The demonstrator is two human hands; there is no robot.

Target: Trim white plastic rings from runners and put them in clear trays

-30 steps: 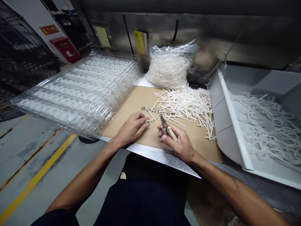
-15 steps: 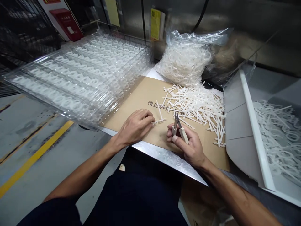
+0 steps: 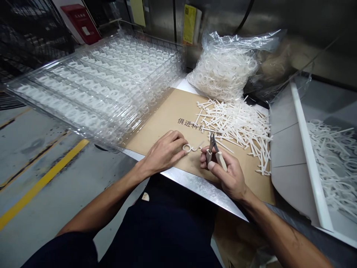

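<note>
Right hand (image 3: pixel 227 175) pinching small steel-nosed pliers (image 3: pixel 221 161) with cream handles; left hand (image 3: pixel 164 152) at a white plastic ring piece (image 3: pixel 187 148).

Left fingers pressed together, tips right at the ring's rim, any real grip impossible to confirm; ring piece lying on a tan kraft cardboard sheet (image 3: pixel 167 115) printed with black characters, not far from the edge of the bright steel table (image 3: pixel 195 182). Pliers' tips angled upward, nothing visible between them. At 1 o'clock, a spiky heap of matte white plastic runners (image 3: pixel 237 126); at 12 o'clock, a crinkled clear bag of white rings (image 3: pixel 223 70); at 10 o'clock, stacked transparent trays of moulded rings (image 3: pixel 95 85); at 3 o'clock, a grey bin with a white rim (image 3: pixel 308 175), full of tangled white pieces.
</note>
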